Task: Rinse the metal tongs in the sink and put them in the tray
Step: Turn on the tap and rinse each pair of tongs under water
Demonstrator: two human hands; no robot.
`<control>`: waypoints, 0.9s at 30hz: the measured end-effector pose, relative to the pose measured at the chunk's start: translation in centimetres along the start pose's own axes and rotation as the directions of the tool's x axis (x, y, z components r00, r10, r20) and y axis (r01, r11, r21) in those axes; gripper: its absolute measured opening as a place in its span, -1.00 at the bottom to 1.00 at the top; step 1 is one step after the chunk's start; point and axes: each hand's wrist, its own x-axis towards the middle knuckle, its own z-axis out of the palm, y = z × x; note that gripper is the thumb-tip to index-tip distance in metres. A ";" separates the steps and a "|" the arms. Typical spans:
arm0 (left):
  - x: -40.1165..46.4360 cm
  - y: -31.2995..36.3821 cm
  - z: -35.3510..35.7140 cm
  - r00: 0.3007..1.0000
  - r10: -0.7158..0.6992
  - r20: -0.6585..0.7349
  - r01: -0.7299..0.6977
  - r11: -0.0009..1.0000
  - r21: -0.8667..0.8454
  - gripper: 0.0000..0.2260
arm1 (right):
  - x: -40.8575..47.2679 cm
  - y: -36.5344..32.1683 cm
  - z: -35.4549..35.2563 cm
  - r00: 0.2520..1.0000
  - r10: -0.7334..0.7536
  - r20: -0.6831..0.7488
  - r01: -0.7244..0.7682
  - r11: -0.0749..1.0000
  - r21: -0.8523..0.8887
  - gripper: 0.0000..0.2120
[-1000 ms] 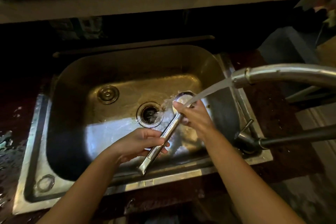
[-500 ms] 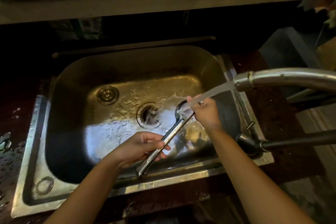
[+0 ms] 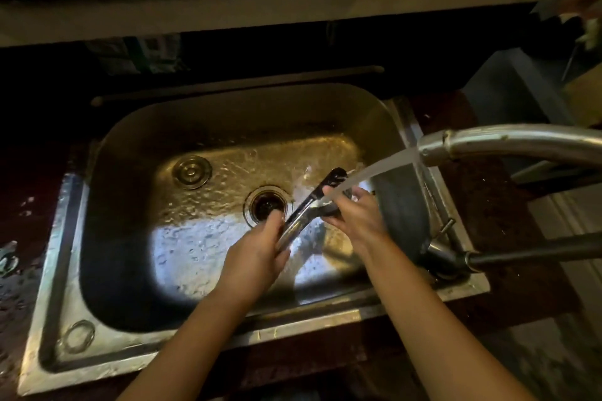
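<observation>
The metal tongs (image 3: 304, 205) slant over the steel sink (image 3: 228, 127), with their two dark heads spread apart under the running water. My left hand (image 3: 257, 257) grips the handle end from the left. My right hand (image 3: 355, 216) holds the nearer tong head, fingers wrapped around it. The far head (image 3: 334, 176) sticks up free beside the water stream (image 3: 374, 172). No tray is recognisable in view.
The faucet spout (image 3: 508, 140) reaches in from the right, with its lever (image 3: 534, 249) lower down. The drain (image 3: 267, 205) sits mid-basin and a strainer plug (image 3: 192, 171) to its left. The wet counter (image 3: 13, 270) lies left; a shelf edge (image 3: 293, 6) overhangs behind.
My left hand has slid up the handle and now covers its end. The tong arms have spread apart, and my right hand has shifted onto the nearer head.
</observation>
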 end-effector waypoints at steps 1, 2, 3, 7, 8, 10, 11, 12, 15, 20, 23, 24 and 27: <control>0.2 0.0 -0.2 0.991 -0.093 0.094 0.107 0.981 -0.162 -0.69 | 0.1 0.0 -0.3 0.999 -0.019 0.028 0.020 1.000 -0.016 -0.78; 0.4 -0.2 -0.4 0.965 -0.161 0.207 0.224 0.915 -0.335 -0.76 | 0.1 -0.1 -0.5 0.997 -0.038 0.062 0.039 0.999 -0.029 -0.82; 0.6 -0.5 -0.7 0.932 -0.181 0.313 0.318 0.822 -0.472 -0.85 | 0.2 -0.3 -0.7 0.995 -0.044 0.093 0.047 0.998 -0.032 -0.86; 1.1 -1.5 -1.7 0.838 -0.104 0.536 0.478 0.612 -0.630 -0.85 | 0.3 -0.5 -1.0 0.982 0.010 0.186 -0.009 1.000 -0.002 -0.68; 1.1 -1.7 -1.8 0.834 -0.097 0.543 0.485 0.599 -0.638 -0.86 | 0.3 -0.3 -1.1 0.978 0.012 0.207 -0.006 1.000 -0.029 -0.56; 1.0 -1.7 -1.7 0.834 -0.096 0.544 0.495 0.566 -0.659 -0.89 | 0.2 0.1 -1.0 0.982 -0.045 0.185 0.091 0.963 -0.254 -0.35; 0.9 -1.6 -1.7 0.833 -0.096 0.545 0.501 0.548 -0.669 -0.92 | 0.1 0.1 -0.8 0.986 -0.085 0.144 0.133 0.923 -0.362 -0.34; 0.8 -1.5 -1.5 0.832 -0.097 0.547 0.507 0.534 -0.677 -0.93 | 0.2 0.1 -0.7 0.985 -0.143 0.097 0.170 0.898 -0.407 -0.43; 0.6 -1.3 -1.0 0.830 -0.114 0.546 0.525 0.488 -0.697 -0.93 | 0.7 -0.6 -0.4 0.941 -0.336 -0.024 0.301 0.869 -0.393 -0.85; 0.7 -1.4 -1.1 0.851 -0.119 0.512 0.499 0.489 -0.716 -0.91 | 1.0 -1.6 -0.8 0.977 -0.198 0.082 0.214 0.896 -0.388 -0.85; 0.8 -1.6 -1.4 0.861 -0.118 0.494 0.476 0.525 -0.705 -0.91 | 0.7 -0.9 -1.1 0.970 -0.123 0.209 0.189 0.923 -0.334 -0.77; 0.9 -1.7 -1.4 0.860 -0.116 0.497 0.476 0.535 -0.698 -0.91 | 0.6 -0.8 -1.2 0.968 -0.163 0.193 0.216 0.931 -0.294 -0.78; 1.4 -1.0 -1.5 0.844 -0.055 0.534 0.456 0.597 -0.660 -0.93 | 0.4 -1.1 -1.2 0.946 -0.304 0.115 0.324 0.906 -0.271 -0.82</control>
